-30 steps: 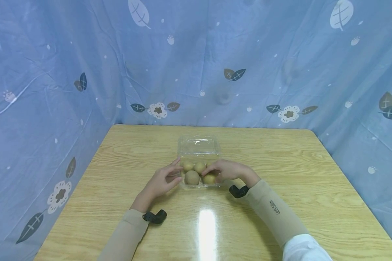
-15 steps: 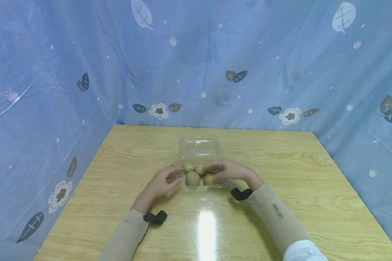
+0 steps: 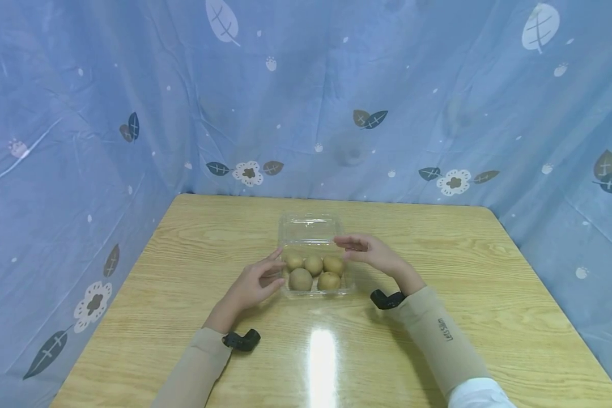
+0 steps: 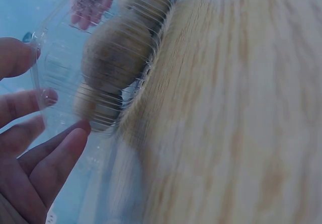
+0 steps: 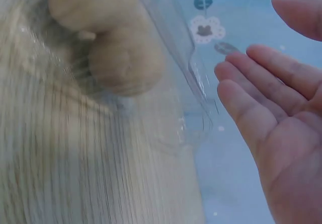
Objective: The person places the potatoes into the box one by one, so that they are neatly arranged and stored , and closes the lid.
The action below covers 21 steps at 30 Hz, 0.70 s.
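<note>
A clear plastic clamshell box (image 3: pixel 350 281) stands on the table with its lid (image 3: pixel 308 228) folded back. Inside sit several round yellow-brown items that look like fruit or potatoes; a browner one (image 3: pixel 300 280) is at front left and a yellower one (image 3: pixel 328 281) at front right. My left hand (image 3: pixel 250 286) rests at the box's left side, fingers spread and touching the plastic wall, as the left wrist view shows. Above the right rear corner hovers my right hand (image 3: pixel 372 253), fingers extended and nothing in it. In the right wrist view its palm (image 5: pixel 292 148) is apart from the box.
The wood-grain table (image 3: pixel 413 238) spreads around the box. Behind it and at both sides hangs a blue curtain (image 3: pixel 306 96) with leaf and flower prints. Each wrist wears a black camera mount, one on the left (image 3: pixel 242 340) and one on the right (image 3: pixel 387 299).
My right hand has let go of the front-right round item and drawn up, back and right, out of the box. The left hand has stayed at the box's side.
</note>
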### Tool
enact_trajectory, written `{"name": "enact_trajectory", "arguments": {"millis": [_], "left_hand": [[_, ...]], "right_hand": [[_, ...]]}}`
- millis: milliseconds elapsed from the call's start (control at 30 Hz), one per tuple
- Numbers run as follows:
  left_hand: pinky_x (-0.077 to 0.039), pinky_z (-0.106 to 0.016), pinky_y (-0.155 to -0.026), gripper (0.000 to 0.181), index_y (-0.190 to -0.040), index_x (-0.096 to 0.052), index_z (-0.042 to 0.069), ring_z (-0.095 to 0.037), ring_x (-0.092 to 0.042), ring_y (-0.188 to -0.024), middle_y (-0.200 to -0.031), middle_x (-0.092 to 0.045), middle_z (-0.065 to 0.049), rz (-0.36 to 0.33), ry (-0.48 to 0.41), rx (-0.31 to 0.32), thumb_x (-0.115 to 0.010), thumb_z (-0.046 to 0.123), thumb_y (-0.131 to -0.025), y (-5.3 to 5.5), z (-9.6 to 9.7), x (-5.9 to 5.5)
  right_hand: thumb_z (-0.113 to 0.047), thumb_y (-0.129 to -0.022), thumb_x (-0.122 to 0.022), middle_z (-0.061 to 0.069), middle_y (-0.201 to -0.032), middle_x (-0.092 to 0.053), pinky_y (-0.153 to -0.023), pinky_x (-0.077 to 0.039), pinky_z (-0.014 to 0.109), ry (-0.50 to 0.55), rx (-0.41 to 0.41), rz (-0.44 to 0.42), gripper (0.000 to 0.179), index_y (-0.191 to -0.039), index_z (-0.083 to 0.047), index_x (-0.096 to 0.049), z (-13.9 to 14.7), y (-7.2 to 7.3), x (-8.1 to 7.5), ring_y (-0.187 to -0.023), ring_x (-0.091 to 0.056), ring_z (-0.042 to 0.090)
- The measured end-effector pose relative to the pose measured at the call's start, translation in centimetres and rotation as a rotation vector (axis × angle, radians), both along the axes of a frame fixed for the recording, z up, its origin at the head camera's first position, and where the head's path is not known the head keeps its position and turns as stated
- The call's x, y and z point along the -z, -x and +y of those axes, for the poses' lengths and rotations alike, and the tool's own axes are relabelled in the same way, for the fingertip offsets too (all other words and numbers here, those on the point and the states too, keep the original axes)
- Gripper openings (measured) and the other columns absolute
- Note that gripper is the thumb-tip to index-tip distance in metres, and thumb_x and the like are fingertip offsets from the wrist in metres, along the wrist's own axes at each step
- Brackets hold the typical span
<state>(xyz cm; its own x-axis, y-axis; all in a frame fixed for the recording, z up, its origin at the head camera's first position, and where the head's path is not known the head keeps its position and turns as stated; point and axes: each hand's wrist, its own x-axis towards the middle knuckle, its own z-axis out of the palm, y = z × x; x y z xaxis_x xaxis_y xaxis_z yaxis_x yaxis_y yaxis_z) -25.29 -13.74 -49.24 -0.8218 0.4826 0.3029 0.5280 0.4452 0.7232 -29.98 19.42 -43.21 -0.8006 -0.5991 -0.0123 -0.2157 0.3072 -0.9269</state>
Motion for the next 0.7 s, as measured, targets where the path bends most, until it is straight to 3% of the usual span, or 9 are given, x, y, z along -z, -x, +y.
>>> {"name": "enact_trajectory", "arguments": {"millis": [133, 333, 567, 700], "left_hand": [[-0.055, -0.028, -0.091, 0.042, -0.127, -0.056, 0.001, -0.032, -0.060, -0.114, -0.155, -0.027, -0.010, -0.005, -0.003, 0.010, -0.061, 0.026, -0.093, 0.0, 0.0, 0.0], [-0.056, -0.031, -0.090, 0.039, -0.126, -0.055, -0.001, -0.035, -0.059, -0.115, -0.155, -0.027, -0.013, -0.018, -0.035, 0.026, -0.062, 0.019, -0.093, 0.0, 0.0, -0.1], [-0.056, -0.040, -0.090, 0.040, -0.127, -0.054, -0.003, -0.040, -0.058, -0.115, -0.154, -0.025, -0.018, -0.029, -0.064, 0.040, -0.062, 0.016, -0.092, 0.0, 0.1, -0.1], [-0.056, -0.035, -0.090, 0.040, -0.126, -0.055, -0.001, -0.037, -0.060, -0.113, -0.154, -0.026, -0.016, -0.016, -0.043, 0.029, -0.063, 0.017, -0.092, 0.0, 0.0, 0.0]], "right_hand": [[-0.024, -0.095, -0.058, 0.022, -0.145, -0.042, -0.112, -0.035, 0.052, 0.009, 0.054, -0.021, 0.051, -0.139, -0.004, -0.044, 0.4, 0.5, 0.3, -0.134, -0.039, 0.037], [-0.014, -0.097, -0.054, 0.023, -0.145, -0.041, -0.112, -0.034, 0.054, 0.034, 0.145, -0.017, 0.046, -0.139, -0.002, -0.043, 0.9, 1.6, 1.1, -0.133, -0.041, 0.036], [-0.022, -0.096, -0.055, 0.021, -0.145, -0.042, -0.114, -0.033, 0.052, 0.018, 0.258, -0.013, 0.052, -0.141, 0.001, -0.040, 1.5, 2.6, 2.2, -0.132, -0.043, 0.036], [-0.025, -0.096, -0.055, 0.019, -0.144, -0.043, -0.114, -0.032, 0.051, 0.002, 0.283, -0.042, 0.054, -0.141, 0.000, -0.039, 1.6, 3.2, 2.8, -0.133, -0.041, 0.035]]}}
